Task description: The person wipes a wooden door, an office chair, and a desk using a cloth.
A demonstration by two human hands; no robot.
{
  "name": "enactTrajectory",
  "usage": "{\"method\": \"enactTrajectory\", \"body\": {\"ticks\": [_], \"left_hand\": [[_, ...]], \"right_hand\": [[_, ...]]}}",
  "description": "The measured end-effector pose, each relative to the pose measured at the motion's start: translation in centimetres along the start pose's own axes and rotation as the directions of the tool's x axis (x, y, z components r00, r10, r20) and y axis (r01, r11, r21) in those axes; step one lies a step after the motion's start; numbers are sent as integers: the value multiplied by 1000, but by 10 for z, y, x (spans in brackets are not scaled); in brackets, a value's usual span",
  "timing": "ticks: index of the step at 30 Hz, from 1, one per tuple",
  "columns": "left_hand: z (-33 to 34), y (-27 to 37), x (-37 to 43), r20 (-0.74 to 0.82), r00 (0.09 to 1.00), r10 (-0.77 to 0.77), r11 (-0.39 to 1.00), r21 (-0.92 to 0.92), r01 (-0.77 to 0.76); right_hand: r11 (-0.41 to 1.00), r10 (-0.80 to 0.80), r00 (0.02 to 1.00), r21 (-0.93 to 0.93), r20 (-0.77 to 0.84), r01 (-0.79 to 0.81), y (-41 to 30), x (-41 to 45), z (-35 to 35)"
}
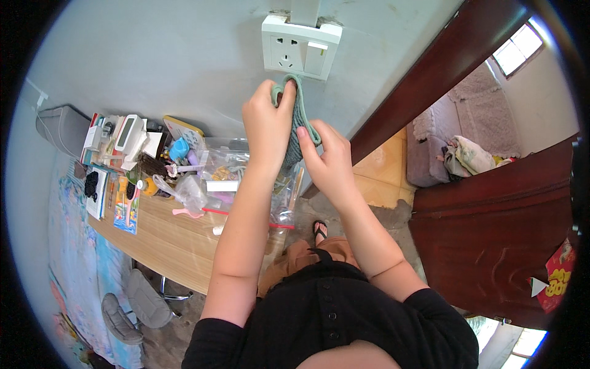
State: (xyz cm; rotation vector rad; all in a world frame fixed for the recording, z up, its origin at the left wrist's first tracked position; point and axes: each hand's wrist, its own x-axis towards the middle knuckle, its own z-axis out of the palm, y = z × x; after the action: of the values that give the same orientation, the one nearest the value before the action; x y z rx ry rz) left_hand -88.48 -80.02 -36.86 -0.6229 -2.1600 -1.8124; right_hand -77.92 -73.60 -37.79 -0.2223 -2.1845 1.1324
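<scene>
A folded green cloth (297,138) with a lighter green edging hangs between my two hands, just below a white wall socket and switch plate (302,48). My left hand (269,124) pinches its upper end, thumb and fingers closed over the edging. Lower and to the right, my right hand (327,157) holds the other side of the edging between thumb and fingers. The cloth's lower part is partly hidden behind my hands. Whether the cloth touches the wall I cannot tell.
A wooden desk (175,244) on the left bears a clear plastic bag (221,159), a pink hairbrush (131,198), books and bottles. Below it stands a grey chair (147,300). On the right are a dark red door (484,240), its frame (428,78) and, beyond, a sofa (426,161).
</scene>
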Motion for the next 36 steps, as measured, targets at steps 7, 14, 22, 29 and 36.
{"method": "enactTrajectory", "body": {"ticks": [7,14,22,29,36], "left_hand": [[11,23,4,-32,999,23,990,-137,-28],[13,2,-7,23,998,-56,994,-93,58],[21,22,1,-41,999,-15,979,-203,6],[18,9,-7,9,996,-90,971,-220,90],[27,0,-12,61,993,-97,966,-233,109]], "right_hand": [[1000,-13,998,18,-54,14,-6,5,-14],[999,-50,999,19,-11,50,2,1,-12],[998,-67,994,13,-81,68,-7,6,-20],[999,-45,998,3,-42,45,0,-1,-14],[999,-36,997,-17,-64,35,3,-1,-19]]}}
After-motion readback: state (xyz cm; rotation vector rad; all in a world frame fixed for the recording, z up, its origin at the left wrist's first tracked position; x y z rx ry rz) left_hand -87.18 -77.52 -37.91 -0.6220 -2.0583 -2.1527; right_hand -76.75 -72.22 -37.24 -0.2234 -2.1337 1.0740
